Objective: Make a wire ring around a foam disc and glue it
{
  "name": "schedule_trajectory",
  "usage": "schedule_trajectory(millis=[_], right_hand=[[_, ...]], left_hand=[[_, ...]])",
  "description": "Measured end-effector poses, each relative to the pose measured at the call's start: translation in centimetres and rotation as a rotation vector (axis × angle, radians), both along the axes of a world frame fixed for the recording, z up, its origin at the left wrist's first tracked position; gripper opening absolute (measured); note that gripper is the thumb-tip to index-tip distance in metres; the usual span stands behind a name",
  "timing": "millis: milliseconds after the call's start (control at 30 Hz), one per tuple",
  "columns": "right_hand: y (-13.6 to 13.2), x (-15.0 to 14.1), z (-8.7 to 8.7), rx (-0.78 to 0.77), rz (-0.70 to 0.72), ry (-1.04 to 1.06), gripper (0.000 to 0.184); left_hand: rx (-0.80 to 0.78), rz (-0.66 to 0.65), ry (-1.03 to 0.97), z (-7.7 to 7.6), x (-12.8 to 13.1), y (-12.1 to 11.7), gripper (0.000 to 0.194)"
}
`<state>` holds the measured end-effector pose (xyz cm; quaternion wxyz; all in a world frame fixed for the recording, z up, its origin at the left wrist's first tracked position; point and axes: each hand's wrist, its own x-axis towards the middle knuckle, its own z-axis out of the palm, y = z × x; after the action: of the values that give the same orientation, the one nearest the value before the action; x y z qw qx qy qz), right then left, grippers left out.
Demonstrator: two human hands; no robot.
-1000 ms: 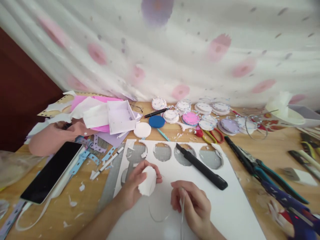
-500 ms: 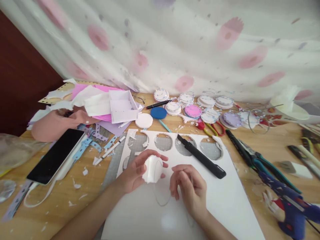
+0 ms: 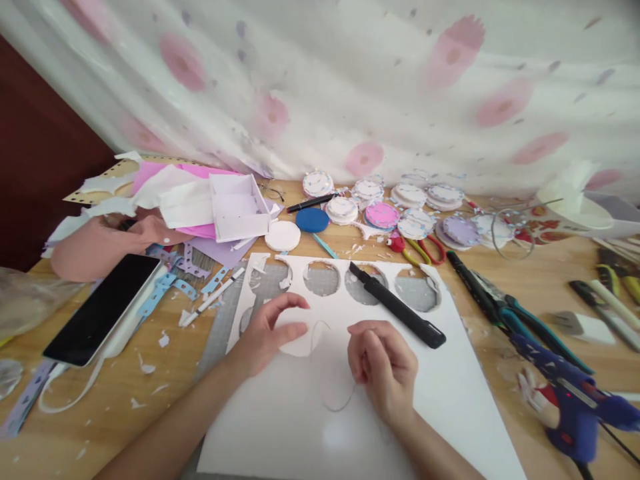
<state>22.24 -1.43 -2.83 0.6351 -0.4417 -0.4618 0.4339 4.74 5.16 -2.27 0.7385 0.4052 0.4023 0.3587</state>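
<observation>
My left hand [image 3: 267,337] has its thumb across a white disc [image 3: 299,341], the fingers curled around the disc's far side. The disc faces up just above the white board [image 3: 280,427]. My right hand [image 3: 384,367] is closed, fingers folded in, around a thin grey wire [image 3: 341,408]. The wire bows out to the left of that hand in a loose curve, and its other end passes close to the disc. Part of the wire is hidden inside the fist. A black utility knife [image 3: 400,310] lies on the board beyond my right hand, blade extended.
Round holes line the board's far edge over a grey cutting mat [image 3: 215,360]. Decorated discs [image 3: 417,223] and a blue disc [image 3: 313,219] stand behind. A phone [image 3: 103,310] and scraps lie left; pliers [image 3: 520,320] and a blue glue gun [image 3: 575,407] lie right.
My left hand has turned the disc from a tilted, raised position to a flatter one. My right hand has closed more tightly, and the wire's loop has shifted slightly right.
</observation>
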Motion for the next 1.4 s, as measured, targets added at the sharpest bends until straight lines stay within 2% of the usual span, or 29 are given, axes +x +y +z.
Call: schedule_trajectory(millis=[133, 267, 333, 500, 633, 700, 800, 900, 1100, 1300, 1400], right_hand=[[-1.0, -0.6, -0.1, 0.156, 0.021, -0.266, 0.021], [-1.6, -0.8, -0.5, 0.254, 0.017, -0.412, 0.025], [-1.4, -0.8, -0.6, 0.209, 0.021, -0.361, 0.026], [-0.3, -1.3, 0.1, 0.013, 0.037, -0.098, 0.021], [0.2, -1.5, 0.7, -0.064, 0.02, -0.011, 0.02], [0.1, -1.3, 0.6, -0.069, 0.022, -0.024, 0.021], [-0.4, -0.8, 0.1, 0.007, -0.006, -0.119, 0.021], [-0.7, -0.4, -0.3, 0.136, -0.043, -0.286, 0.021], [-0.6, -0.3, 0.0, 0.304, 0.002, -0.503, 0.03], [-0.4, -0.3, 0.5, 0.309, 0.076, -0.548, 0.038], [-0.3, -0.4, 0.5, 0.274, 0.09, -0.515, 0.037]], left_hand=[[-0.121, -0.035, -0.277, 0.4, 0.5, -0.7, 0.02], [-0.218, -0.054, -0.316, 1.0, 0.5, -1.2, 0.012], [-0.241, -0.106, -0.336, 1.0, 0.4, -1.2, 0.01], [-0.28, -0.227, -0.486, 0.1, 0.6, -1.4, 0.027], [-0.227, -0.284, -0.39, -0.3, 0.6, -1.5, 0.046], [-0.206, -0.294, -0.358, -0.2, 0.5, -1.4, 0.047], [-0.215, -0.295, -0.437, 0.1, 0.2, -1.1, 0.046], [-0.292, -0.309, -0.482, 0.1, 0.0, -0.8, 0.044], [-0.32, -0.378, -0.42, -0.2, 0.4, -1.0, 0.045], [-0.245, -0.422, -0.356, -0.4, 0.3, -1.3, 0.053], [-0.207, -0.441, -0.338, -0.5, 0.2, -1.4, 0.049]])
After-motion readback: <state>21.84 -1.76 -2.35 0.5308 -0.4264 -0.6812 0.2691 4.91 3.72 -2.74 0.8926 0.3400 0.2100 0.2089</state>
